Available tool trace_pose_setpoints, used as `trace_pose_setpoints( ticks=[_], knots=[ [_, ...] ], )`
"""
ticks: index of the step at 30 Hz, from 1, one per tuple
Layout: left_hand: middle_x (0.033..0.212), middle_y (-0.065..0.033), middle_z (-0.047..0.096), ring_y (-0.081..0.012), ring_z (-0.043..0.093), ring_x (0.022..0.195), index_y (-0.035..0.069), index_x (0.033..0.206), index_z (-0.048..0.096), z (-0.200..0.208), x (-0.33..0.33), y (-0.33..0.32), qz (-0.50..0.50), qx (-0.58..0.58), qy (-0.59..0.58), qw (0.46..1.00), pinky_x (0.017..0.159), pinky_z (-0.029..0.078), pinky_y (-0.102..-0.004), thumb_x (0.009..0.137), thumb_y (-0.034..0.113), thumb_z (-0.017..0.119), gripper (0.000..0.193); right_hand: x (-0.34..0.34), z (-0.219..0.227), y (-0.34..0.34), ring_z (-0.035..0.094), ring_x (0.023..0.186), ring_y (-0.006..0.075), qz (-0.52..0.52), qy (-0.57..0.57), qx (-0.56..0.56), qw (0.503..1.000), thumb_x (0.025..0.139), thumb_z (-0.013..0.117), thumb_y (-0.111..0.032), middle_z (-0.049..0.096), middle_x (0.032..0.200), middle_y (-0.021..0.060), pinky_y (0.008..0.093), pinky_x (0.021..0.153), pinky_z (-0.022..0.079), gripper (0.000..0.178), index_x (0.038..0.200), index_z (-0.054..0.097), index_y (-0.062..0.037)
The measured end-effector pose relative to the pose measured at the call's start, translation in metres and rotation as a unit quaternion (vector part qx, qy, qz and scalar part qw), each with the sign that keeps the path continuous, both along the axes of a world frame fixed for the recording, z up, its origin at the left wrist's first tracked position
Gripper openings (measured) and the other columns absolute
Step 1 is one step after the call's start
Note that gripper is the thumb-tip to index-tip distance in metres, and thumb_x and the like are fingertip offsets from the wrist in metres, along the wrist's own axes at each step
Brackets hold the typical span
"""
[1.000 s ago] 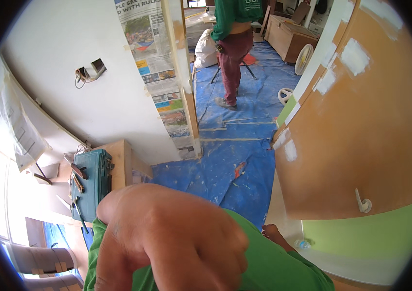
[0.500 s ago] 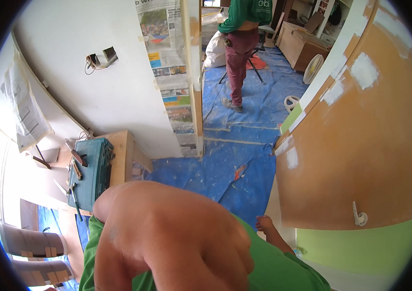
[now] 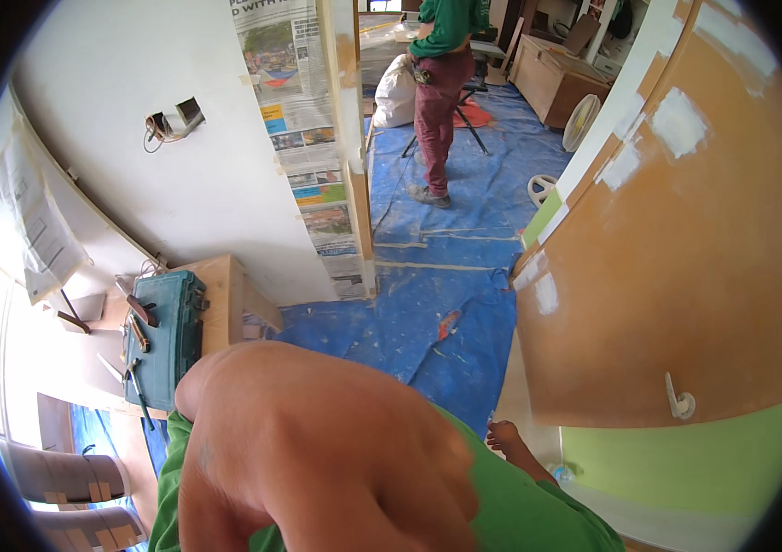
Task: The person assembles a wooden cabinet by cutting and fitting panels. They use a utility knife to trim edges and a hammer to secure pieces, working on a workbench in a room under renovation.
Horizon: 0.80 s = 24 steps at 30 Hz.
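Observation:
Bare skin fills the lower middle very close up, apparently the back of my hand bent over in front of my green shirt. Its fingers are hidden, so I cannot make out which hand it is or whether it holds anything. No second hand can be told apart. Just beyond it on the left lies a teal tool case on a wooden cabinet. A brown-handled tool, a folding knife-like tool and a long thin tool rest on its lid.
Blue sheeting covers the floor through the doorway. A co-worker in maroon trousers stands there beside a white sack. A brown door with white patches stands right. A bare foot shows near the sheet's edge. Newspaper covers the wall edge.
The view has shifted a little, so the room lies slightly further left in it. The skin in the foreground has hardly moved. The co-worker stands in much the same place.

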<state>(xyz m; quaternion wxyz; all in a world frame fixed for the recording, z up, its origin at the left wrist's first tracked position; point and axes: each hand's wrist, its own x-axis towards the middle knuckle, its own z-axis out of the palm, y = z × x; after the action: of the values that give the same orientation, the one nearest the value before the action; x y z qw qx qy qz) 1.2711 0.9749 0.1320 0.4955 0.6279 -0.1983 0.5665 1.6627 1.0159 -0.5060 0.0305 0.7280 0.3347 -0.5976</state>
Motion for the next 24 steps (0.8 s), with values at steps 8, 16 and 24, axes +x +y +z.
trace_pose_setpoints(
  ticks=[8,16,24],
  knots=[
    [0.07,-0.0098,0.058,-0.0162,0.052,0.052,0.0,0.1,0.075,0.009,-0.01,0.024,-0.008,0.127,0.078,0.989,0.046,0.037,-0.0326,0.1,0.055,0.061,0.057,-0.004,0.003,-0.007,0.065,0.06,0.0254,-0.026,0.046,0.016,0.998,0.092,0.072,-0.028,0.066,0.083,0.0138,0.0391,0.048,0.051,0.028,0.105,0.058,-0.0064],
    [0.091,-0.0119,0.067,-0.0242,0.064,0.083,0.001,0.089,0.065,-0.078,-0.098,0.04,0.214,-0.132,0.294,0.922,0.075,0.049,-0.0375,0.089,0.043,0.08,0.045,-0.01,0.013,-0.005,0.065,0.061,0.0251,-0.014,0.028,0.029,0.999,0.093,0.072,-0.029,0.066,0.082,0.0131,0.0386,0.049,0.052,0.029,0.105,0.058,-0.0058],
    [0.104,-0.0106,0.073,-0.025,0.069,0.096,0.012,0.108,0.074,-0.512,-0.217,-0.08,0.408,-0.637,0.458,0.468,0.085,0.055,-0.0395,0.098,0.027,0.061,0.022,0.007,-0.024,-0.01,0.063,0.058,0.0245,-0.006,0.052,-0.008,0.999,0.094,0.069,-0.034,0.065,0.081,0.0128,0.04,0.049,0.05,0.034,0.109,0.058,-0.005]
  ],
)
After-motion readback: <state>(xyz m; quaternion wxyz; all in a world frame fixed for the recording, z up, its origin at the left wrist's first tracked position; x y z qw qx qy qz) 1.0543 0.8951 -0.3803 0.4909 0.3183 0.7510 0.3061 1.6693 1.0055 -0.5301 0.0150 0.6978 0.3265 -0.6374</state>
